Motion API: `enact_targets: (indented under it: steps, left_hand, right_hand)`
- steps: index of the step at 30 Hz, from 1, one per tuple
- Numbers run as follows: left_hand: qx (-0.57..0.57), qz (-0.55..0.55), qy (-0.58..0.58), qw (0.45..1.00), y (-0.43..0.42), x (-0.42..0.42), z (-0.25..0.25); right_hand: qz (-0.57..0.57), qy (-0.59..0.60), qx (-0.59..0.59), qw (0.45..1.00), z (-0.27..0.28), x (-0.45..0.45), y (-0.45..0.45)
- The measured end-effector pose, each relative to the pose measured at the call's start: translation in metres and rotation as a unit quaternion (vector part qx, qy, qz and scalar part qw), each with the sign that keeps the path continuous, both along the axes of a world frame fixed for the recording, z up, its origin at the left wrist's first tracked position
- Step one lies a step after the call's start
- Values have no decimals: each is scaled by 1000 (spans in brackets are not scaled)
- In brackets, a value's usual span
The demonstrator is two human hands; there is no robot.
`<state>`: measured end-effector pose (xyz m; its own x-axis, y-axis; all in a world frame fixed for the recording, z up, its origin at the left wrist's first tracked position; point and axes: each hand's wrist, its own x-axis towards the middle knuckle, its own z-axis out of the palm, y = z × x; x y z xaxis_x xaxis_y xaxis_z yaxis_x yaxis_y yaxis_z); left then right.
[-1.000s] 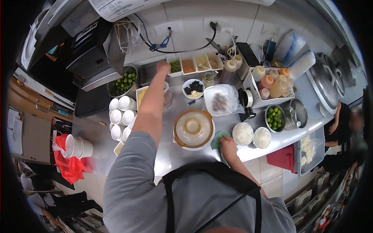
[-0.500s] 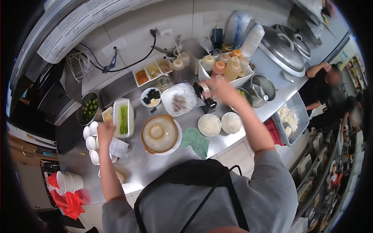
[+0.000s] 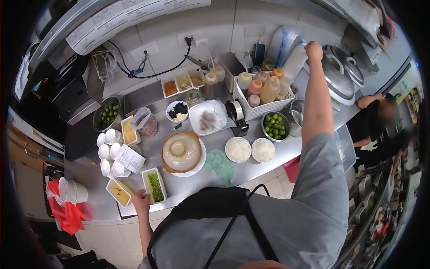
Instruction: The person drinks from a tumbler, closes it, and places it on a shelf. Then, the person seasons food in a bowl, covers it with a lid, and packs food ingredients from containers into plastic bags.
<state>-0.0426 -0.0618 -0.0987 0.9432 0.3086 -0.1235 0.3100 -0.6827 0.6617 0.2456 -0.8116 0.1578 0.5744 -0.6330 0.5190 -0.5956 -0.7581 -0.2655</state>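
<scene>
At the counter's front left, my left hand [image 3: 141, 201] is closed on the near left edge of a white tub of chopped green onions [image 3: 156, 187]. A tub of yellowish food [image 3: 120, 193] sits just left of that hand. My right arm reaches far out to the back right. There my right hand [image 3: 314, 51] is closed at the top of a clear plastic sleeve [image 3: 293, 62] of white items I cannot make out. A lidded clay pot [image 3: 181, 153] rests on a white plate in the middle, apart from both hands.
A basket of sauce bottles [image 3: 266, 101] stands below the sleeve. Two bowls of rice [image 3: 238, 149] and a bowl of green limes [image 3: 275, 126] line the right side. Stacked white cups [image 3: 107, 152] stand left. A green cloth [image 3: 220, 167] lies near the front edge. Other people stand at right.
My left hand has brought the green onion tub from beside the cups to the front edge. My right hand has moved from near the tape dispenser up to the plastic sleeve.
</scene>
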Motion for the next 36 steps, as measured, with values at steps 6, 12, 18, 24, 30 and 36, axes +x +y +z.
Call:
enact_targets:
  steps: [6,12,18,24,30,36]
  left_hand:
    - [22,-12,-38,999,1,-10,0]
    - [-41,45,-94,994,3,-3,27]
    - [-75,18,-198,977,-28,19,67]
    - [60,-178,-283,941,-104,39,110]
    - [171,-264,-348,883,-120,56,127]
    - [88,-190,-419,883,-93,69,109]
  right_hand:
    - [-32,-112,41,992,27,19,-21]
    - [97,-234,0,967,45,31,-26]
    - [484,-385,420,664,35,34,79]
    - [614,-226,583,482,-15,-64,303]
    - [579,-150,750,283,-31,-124,415]
    - [526,-84,833,148,-68,-148,468]
